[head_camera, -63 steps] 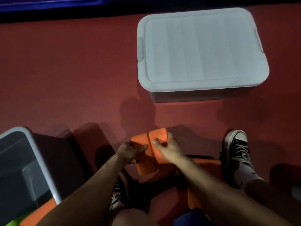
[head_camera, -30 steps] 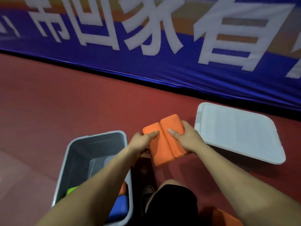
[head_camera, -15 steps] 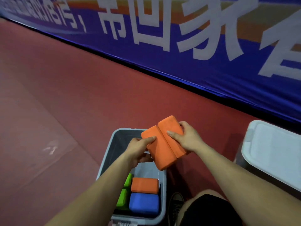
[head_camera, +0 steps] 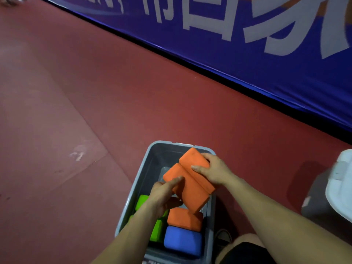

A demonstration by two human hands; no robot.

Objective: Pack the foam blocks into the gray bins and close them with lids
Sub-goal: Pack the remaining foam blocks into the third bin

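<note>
Hands: two orange blocks are held side by side, long faces pressed together, above the open bin in the lower middle of the frame.
Left hand (head_camera: pixel 162 195): fingers are curled against the outer face of the nearer orange block (head_camera: pixel 187 193), with the thumb laid flat on its top; the block is pinched from its left side.
Right hand (head_camera: pixel 213 172): fingers are wrapped around the far side of the other orange block (head_camera: pixel 194 161), with the thumb pressed on its top face near the seam between the two.
Held blocks: both are tilted, the far ends higher and toward the upper left, the near ends lower over the middle of the bin.
Open bin (head_camera: pixel 141 176): a gray bin is seen standing on the red floor (head_camera: pixel 95 103), lidless, its far half bare inside.
Bin contents: a third orange block (head_camera: pixel 183 219) is seen lying flat in the near half, a blue block (head_camera: pixel 182 240) just in front of it and touching it, and green blocks (head_camera: pixel 157 228) along the left wall, partly hidden by the left forearm.
Second bin (head_camera: pixel 316 202): a gray bin is cut off at the right edge of the frame, covered by a pale lid (head_camera: pixel 341 181).
Background: a blue banner (head_camera: pixel 247 60) with large white characters is stretched across the upper right, meeting the floor along a dark line.
Person: a knee in dark shorts and part of a shoe are seen at the bottom right, beside the open bin.
</note>
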